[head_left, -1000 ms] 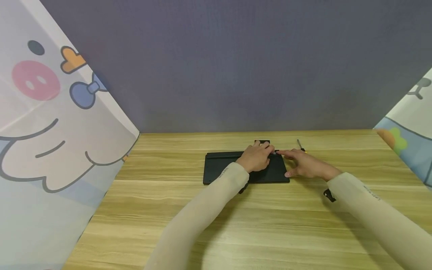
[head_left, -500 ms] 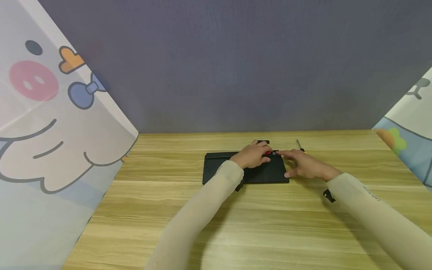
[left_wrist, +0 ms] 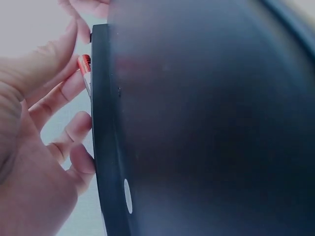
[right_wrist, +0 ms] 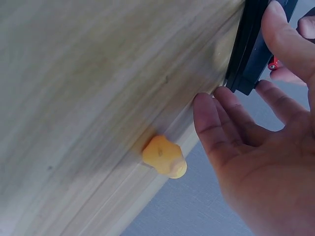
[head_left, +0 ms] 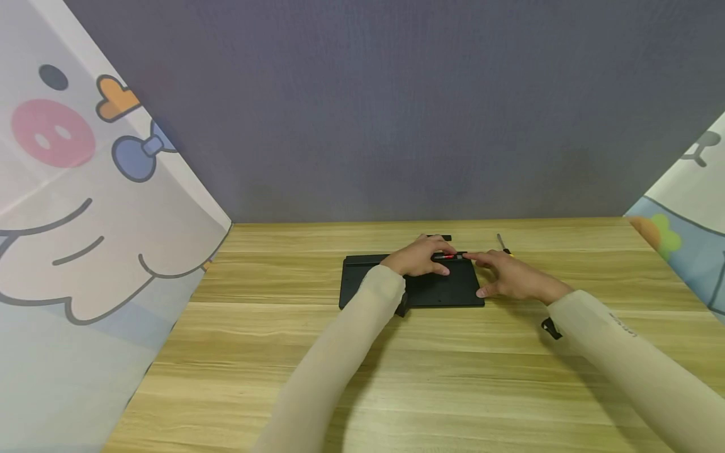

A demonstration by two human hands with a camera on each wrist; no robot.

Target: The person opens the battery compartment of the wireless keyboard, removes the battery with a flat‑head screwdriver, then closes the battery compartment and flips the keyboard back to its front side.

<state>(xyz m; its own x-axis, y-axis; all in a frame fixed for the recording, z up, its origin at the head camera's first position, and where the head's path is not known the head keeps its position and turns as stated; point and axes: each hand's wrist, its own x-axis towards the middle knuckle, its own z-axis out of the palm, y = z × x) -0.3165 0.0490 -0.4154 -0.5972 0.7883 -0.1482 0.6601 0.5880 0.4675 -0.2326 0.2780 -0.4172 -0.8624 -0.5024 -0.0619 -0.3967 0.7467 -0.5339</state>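
Observation:
A flat black keyboard-like device (head_left: 453, 289) lies on the table with a long slot along its far edge. In the slot's right part is a red and black battery (head_left: 444, 257), its red end also visible in the left wrist view (left_wrist: 84, 64). My left hand (head_left: 416, 258) is spread over the slot, fingers beyond the battery and thumb on the near side; a fingertip seems to touch it. My right hand (head_left: 512, 277) rests at the device's right side, index fingertip at the slot's right end, thumb against the right edge.
A small black piece (head_left: 447, 238) lies behind the device, partly hidden by my left hand. Right of it is a screwdriver (head_left: 501, 241) whose yellow-orange handle (right_wrist: 162, 156) shows in the right wrist view. A grey partition (head_left: 396, 126) stands behind the table (head_left: 272, 352).
My left hand has slid left along the slot and its fingers have spread, uncovering the red and black battery. My right hand has stayed in place.

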